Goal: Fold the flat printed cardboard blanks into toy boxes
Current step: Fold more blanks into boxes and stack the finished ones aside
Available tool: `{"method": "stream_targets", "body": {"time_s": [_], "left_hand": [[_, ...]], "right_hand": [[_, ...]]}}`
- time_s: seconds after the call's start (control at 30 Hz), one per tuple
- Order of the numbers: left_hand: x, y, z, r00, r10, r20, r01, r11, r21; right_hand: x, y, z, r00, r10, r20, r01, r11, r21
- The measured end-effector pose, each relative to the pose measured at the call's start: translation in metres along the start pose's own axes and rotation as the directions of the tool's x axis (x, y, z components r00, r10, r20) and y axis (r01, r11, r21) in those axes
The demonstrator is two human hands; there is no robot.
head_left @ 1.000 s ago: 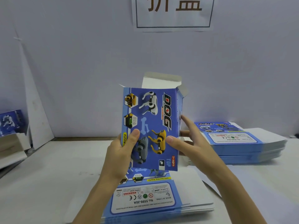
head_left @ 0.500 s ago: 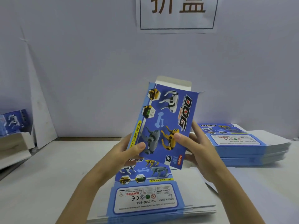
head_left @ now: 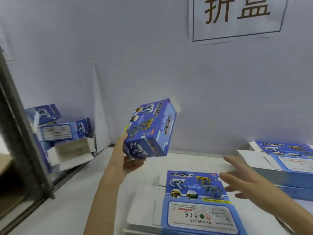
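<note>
A folded blue toy box (head_left: 149, 128) printed with robot dogs is up in the air, tilted, left of centre. My left hand (head_left: 125, 156) holds it from below, thumb on its left edge and fingers curled under its bottom. My right hand (head_left: 240, 180) hovers with straight, spread fingers over the table, apart from the box. Beneath it lies a stack of flat printed blanks (head_left: 194, 202), the top one face up with its white warning label toward me.
Several folded boxes (head_left: 64, 131) are piled at the far left against the wall, one lying with its white inside showing. A second stack of flat blanks (head_left: 286, 158) sits at the right. A dark metal frame (head_left: 22, 133) stands at the left table edge.
The box was held upright in both hands; now the right hand has let go and the left hand alone has carried it to the left. The view has swung left.
</note>
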State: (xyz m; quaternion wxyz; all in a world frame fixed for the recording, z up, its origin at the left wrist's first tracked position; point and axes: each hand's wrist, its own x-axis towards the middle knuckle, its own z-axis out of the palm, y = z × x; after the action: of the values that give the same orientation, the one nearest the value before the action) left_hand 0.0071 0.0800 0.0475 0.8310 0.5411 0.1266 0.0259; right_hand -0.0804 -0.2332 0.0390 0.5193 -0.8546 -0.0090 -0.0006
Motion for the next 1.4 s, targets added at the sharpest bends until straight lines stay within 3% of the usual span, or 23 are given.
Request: {"method": "stream_targets", "body": {"time_s": [0.07, 0.13, 0.2, 0.23, 0.33, 0.43, 0.47, 0.53, 0.6, 0.63, 0.77, 0.87, 0.93, 1.1, 1.23, 1.4], "left_hand": [[0.014, 0.019, -0.017, 0.988, 0.120, -0.098, -0.146, 0.931, -0.335], [0.024, 0.044, -0.026, 0.936, 0.308, -0.173, -0.351, 0.765, -0.539], [0.032, 0.063, -0.029, 0.887, 0.398, -0.234, -0.456, 0.675, -0.580], [0.037, 0.066, -0.029, 0.880, 0.409, -0.240, -0.471, 0.694, -0.545], [0.043, 0.043, -0.015, 0.885, 0.442, -0.145, -0.466, 0.848, -0.253], [0.037, -0.004, 0.012, 0.914, 0.369, 0.166, -0.399, 0.893, 0.209], [0.034, -0.023, 0.021, 0.925, 0.269, 0.267, -0.364, 0.830, 0.422], [0.027, -0.060, 0.034, 0.931, -0.022, 0.364, -0.290, 0.560, 0.776], [0.019, -0.087, 0.040, 0.920, -0.199, 0.337, -0.275, 0.285, 0.918], [0.016, -0.094, 0.042, 0.921, -0.213, 0.326, -0.280, 0.218, 0.935], [0.007, -0.101, 0.046, 0.950, -0.136, 0.282, -0.254, 0.194, 0.948], [0.006, -0.098, 0.044, 0.964, -0.041, 0.264, -0.259, 0.096, 0.961], [0.006, -0.095, 0.041, 0.961, 0.002, 0.276, -0.274, 0.099, 0.956], [0.007, -0.089, 0.042, 0.955, 0.079, 0.285, -0.296, 0.214, 0.931], [0.008, -0.088, 0.045, 0.955, 0.154, 0.254, -0.296, 0.412, 0.862], [0.011, -0.084, 0.046, 0.949, 0.256, 0.186, -0.309, 0.625, 0.717]], "right_hand": [[-0.002, -0.003, 0.001, 1.000, 0.024, -0.013, -0.024, 1.000, -0.006], [-0.001, -0.004, 0.003, 0.998, 0.044, -0.048, -0.044, 0.999, 0.005], [0.004, 0.001, 0.006, 0.995, 0.057, -0.078, -0.056, 0.998, 0.016], [0.006, 0.003, 0.008, 0.995, 0.067, -0.069, -0.066, 0.998, 0.010], [0.009, 0.006, 0.014, 0.995, 0.089, -0.034, -0.092, 0.993, -0.077], [0.013, 0.009, 0.020, 0.996, 0.091, 0.012, -0.087, 0.977, -0.195], [0.015, 0.011, 0.023, 0.995, 0.093, 0.031, -0.082, 0.965, -0.250], [0.014, 0.010, 0.029, 0.987, 0.130, 0.092, -0.085, 0.920, -0.382], [0.011, 0.008, 0.033, 0.970, 0.190, 0.152, -0.088, 0.858, -0.506], [0.010, 0.007, 0.034, 0.962, 0.209, 0.175, -0.083, 0.836, -0.543], [0.008, 0.009, 0.035, 0.944, 0.296, 0.147, -0.131, 0.745, -0.654], [0.006, 0.013, 0.032, 0.946, 0.319, 0.060, -0.188, 0.689, -0.700], [0.006, 0.016, 0.032, 0.952, 0.305, 0.016, -0.204, 0.676, -0.708], [0.011, 0.020, 0.033, 0.952, 0.301, -0.058, -0.265, 0.715, -0.647], [0.013, 0.024, 0.029, 0.905, 0.410, -0.113, -0.421, 0.830, -0.366], [0.013, 0.020, 0.021, 0.909, 0.402, -0.112, -0.415, 0.901, -0.128]]}}
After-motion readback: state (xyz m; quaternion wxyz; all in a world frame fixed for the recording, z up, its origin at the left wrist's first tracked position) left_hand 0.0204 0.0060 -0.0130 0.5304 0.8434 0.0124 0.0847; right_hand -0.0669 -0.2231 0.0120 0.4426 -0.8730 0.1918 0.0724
